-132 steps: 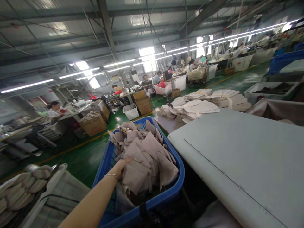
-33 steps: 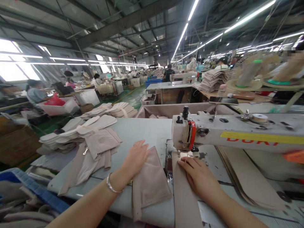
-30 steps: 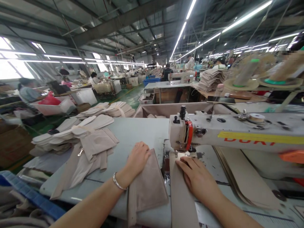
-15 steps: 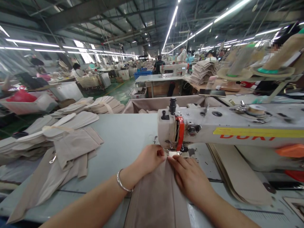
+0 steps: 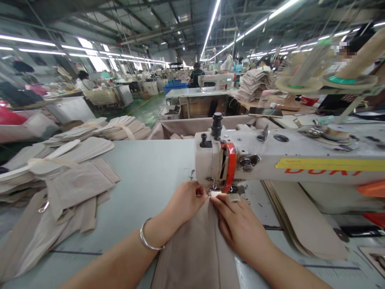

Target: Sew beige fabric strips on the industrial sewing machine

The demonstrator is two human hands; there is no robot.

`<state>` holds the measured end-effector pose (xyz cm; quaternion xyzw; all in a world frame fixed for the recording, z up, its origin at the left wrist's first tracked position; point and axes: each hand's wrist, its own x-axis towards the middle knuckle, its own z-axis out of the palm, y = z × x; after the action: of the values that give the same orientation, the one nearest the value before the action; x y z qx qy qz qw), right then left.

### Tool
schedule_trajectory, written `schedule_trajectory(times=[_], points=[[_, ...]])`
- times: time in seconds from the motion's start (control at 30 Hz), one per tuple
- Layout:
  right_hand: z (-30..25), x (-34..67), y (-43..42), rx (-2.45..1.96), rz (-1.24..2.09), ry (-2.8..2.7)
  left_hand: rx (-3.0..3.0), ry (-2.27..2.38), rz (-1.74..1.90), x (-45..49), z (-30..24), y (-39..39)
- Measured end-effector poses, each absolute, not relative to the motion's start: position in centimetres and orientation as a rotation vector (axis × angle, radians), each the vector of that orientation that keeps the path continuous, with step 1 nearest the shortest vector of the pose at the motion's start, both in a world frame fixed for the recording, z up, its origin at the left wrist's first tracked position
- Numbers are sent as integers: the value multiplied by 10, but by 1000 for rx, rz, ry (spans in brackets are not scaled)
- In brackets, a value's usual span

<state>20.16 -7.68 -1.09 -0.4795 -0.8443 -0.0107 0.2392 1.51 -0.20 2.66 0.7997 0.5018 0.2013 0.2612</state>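
A strip of beige fabric (image 5: 192, 249) runs from the table's front edge up to the needle area of a sewing machine (image 5: 210, 160). My left hand (image 5: 186, 202), with a silver bangle at the wrist, pinches the fabric's far end on its left side. Close beside it, my right hand (image 5: 237, 218) is closed on the right edge of the same end, fingertips almost meeting the left ones. Both hands sit just in front of the presser foot, which is partly hidden behind the fingers and the machine head.
Left on the table lie sewn beige pieces (image 5: 81, 184) with a metal clasp, beside bundled panels (image 5: 87, 152). Stacked curved panels (image 5: 306, 216) lie under the machine arm. Thread cones (image 5: 309, 64) stand at right. A fabric-lined bin (image 5: 180, 126) is behind the table.
The camera view has shifted slightly, so the left-hand piles sit further left. Both hands keep their hold on the fabric at the machine, with little visible movement.
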Motion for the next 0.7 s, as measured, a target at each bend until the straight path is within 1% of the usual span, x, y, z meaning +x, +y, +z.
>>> schedule_trajectory(times=[0.7], points=[[-11, 201, -76, -1324, -1, -2309, 2192, 1441, 573, 21, 27, 2]])
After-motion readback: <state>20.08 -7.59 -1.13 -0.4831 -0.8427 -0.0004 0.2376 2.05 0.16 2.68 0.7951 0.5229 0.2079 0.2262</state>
